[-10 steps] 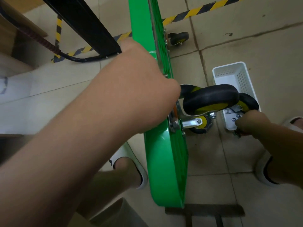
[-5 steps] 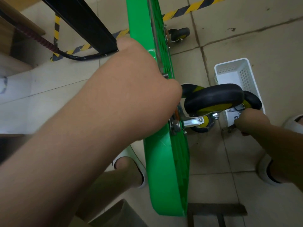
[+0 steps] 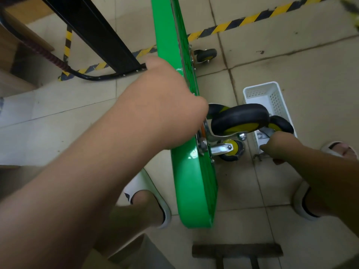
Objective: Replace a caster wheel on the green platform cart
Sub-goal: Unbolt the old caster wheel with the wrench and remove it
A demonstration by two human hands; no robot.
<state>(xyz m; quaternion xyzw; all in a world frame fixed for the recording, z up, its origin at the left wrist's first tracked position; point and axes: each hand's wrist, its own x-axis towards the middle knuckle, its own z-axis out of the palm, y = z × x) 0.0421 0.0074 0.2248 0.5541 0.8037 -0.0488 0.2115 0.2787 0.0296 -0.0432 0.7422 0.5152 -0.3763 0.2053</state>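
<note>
Now the glossy green cart point(image 3: 194, 181) stands on edge, its rim clasped by the left hand point(image 3: 171, 109); the right hand point(image 3: 281, 146) curls round a black-rubber caster's point(image 3: 282, 124) bright metal plate at the perforated white basket point(image 3: 258, 90)

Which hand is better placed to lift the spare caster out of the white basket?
Right. The right hand is at the spare caster in the white basket; the left hand grips the green cart, holding it on edge.
</note>
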